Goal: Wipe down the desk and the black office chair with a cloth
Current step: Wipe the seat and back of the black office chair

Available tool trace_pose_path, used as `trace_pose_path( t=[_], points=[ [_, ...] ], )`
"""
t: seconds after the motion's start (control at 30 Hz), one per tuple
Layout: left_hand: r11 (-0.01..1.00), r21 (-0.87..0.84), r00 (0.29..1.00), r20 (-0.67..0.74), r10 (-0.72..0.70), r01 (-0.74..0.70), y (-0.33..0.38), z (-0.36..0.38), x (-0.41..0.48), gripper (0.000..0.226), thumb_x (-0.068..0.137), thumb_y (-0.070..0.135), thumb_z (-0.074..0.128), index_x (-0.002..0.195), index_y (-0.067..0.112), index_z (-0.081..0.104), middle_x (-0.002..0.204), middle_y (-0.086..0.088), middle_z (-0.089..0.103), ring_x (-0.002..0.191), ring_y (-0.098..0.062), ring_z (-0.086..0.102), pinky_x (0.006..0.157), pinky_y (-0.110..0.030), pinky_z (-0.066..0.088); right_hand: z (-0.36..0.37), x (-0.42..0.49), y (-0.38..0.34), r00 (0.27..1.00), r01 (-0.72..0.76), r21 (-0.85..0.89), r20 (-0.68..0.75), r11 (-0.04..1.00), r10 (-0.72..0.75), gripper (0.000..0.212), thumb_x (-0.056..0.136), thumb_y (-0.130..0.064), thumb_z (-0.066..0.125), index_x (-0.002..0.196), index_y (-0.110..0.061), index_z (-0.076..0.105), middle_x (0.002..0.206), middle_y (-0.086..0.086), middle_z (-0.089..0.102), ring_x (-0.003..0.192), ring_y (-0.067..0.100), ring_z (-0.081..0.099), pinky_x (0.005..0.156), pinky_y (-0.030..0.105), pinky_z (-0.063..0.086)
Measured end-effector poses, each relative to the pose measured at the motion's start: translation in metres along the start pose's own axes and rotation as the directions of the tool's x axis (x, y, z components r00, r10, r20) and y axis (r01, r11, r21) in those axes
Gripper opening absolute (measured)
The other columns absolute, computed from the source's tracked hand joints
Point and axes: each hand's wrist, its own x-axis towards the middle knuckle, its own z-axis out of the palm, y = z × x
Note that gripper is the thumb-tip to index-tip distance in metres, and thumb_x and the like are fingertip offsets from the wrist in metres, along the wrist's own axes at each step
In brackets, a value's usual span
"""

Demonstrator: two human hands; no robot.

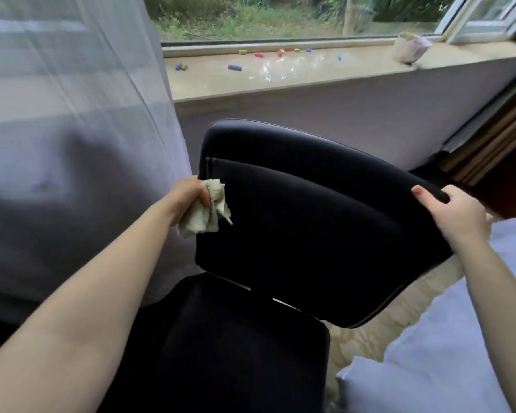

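- Left hand: fingers curled round a crumpled pale cloth, held against the left edge of the backrest of the black office chair.
- Right hand: thumb on the front face, fingers wrapped behind the backrest's right edge, apparently bracing it.
- Backrest: the long axis runs from the left hand to the right hand and slopes down rightward. The broad face lies to the right of the cloth, nearer the left hand.
- Seat: below the backrest, touched by neither hand.
- Curtain: just left of the cloth.
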Motion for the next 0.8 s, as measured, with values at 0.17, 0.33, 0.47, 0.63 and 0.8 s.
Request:
trace_pose_path(
  t=[0.17,0.33,0.47,0.63,0.8],
  points=[
    [0.996,0.086,0.999,-0.043,-0.028,0.032,-0.005,-0.024,-0.01,0.041,0.043,-0.003,0.05,0.082,0.002,0.061,0.08,-0.015,0.063,0.08,-0.031,0.062,0.072,-0.032,0.051,0.019,0.028,-0.023,0.994,0.085,-0.026,0.07,0.996,-0.083,0.079,0.051,-0.087,0.026,0.066,-0.011,0.044,0.062,0.002,0.047,0.083,0.03,0.047,0.088,0.044,0.032],
    [0.994,0.05,0.975,-0.207,-0.082,0.094,-0.024,-0.059,-0.043,0.03,0.057,-0.015,0.048,0.076,0.007,0.057,0.074,-0.008,0.058,0.07,-0.023,0.056,0.061,-0.027,0.046,0.044,0.049,-0.069,0.968,0.218,-0.041,0.136,0.975,-0.211,0.077,0.057,-0.085,0.029,0.076,-0.013,0.05,0.078,0.008,0.054,0.104,0.036,0.05,0.097,0.045,0.028],
    [0.993,-0.041,0.955,-0.273,-0.119,0.112,-0.047,-0.092,-0.089,0.036,0.05,-0.011,0.049,0.078,0.006,0.063,0.074,-0.01,0.063,0.071,-0.027,0.059,0.062,-0.028,0.046,0.065,0.056,-0.116,0.921,0.337,-0.051,0.224,0.94,-0.318,0.068,0.071,-0.076,0.042,0.086,-0.01,0.053,0.093,0.016,0.057,0.114,0.04,0.044,0.102,0.049,0.025],
    [0.974,-0.212,0.92,-0.361,-0.151,0.076,-0.087,-0.125,-0.153,0.054,0.041,-0.007,0.047,0.09,0.003,0.068,0.08,-0.023,0.066,0.072,-0.034,0.064,0.067,-0.031,0.051,0.092,0.044,-0.191,0.855,0.433,-0.051,0.34,0.9,-0.392,0.073,0.082,-0.069,0.049,0.122,-0.008,0.051,0.127,0.023,0.051,0.121,0.046,0.04,0.106,0.051,0.025],
    [0.923,-0.384,0.875,-0.449,-0.181,-0.006,-0.128,-0.133,-0.208,0.03,0.047,-0.005,0.049,0.072,0.003,0.062,0.074,-0.024,0.064,0.074,-0.037,0.064,0.072,-0.032,0.051,0.104,-0.007,-0.269,0.762,0.595,-0.084,0.374,0.799,-0.528,0.041,0.095,-0.036,0.047,0.131,-0.018,0.051,0.132,0.017,0.053,0.125,0.039,0.042,0.112,0.059,0.008]
  ],
)
